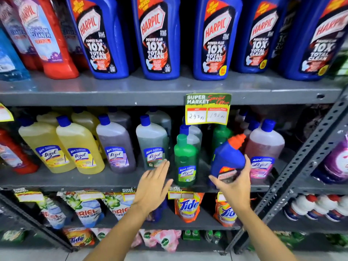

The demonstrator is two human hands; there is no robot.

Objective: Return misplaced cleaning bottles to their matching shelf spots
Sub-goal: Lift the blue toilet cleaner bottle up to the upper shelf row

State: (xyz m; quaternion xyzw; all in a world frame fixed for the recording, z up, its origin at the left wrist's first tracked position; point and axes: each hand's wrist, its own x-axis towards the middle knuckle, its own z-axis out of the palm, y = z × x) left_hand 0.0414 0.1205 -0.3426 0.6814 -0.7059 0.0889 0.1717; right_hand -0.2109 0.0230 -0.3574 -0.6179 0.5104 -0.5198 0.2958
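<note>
My right hand (237, 182) grips a small blue Harpic bottle (228, 159) with an orange cap, tilted to the right, at the middle shelf's front between a green Lizol bottle (185, 162) and a pink Lizol bottle (264, 149). My left hand (153, 187) hovers open, fingers spread, in front of a grey-green Lizol bottle (153, 142) and holds nothing. Large blue Harpic bottles (157, 37) stand in a row on the top shelf (131, 89).
Yellow Lizol bottles (79, 147) and a purple one (115, 146) fill the middle shelf's left. A price tag (207, 109) hangs from the top shelf edge. Ariel and Tide pouches (188, 206) sit below. A slotted metal upright (301, 166) stands at the right.
</note>
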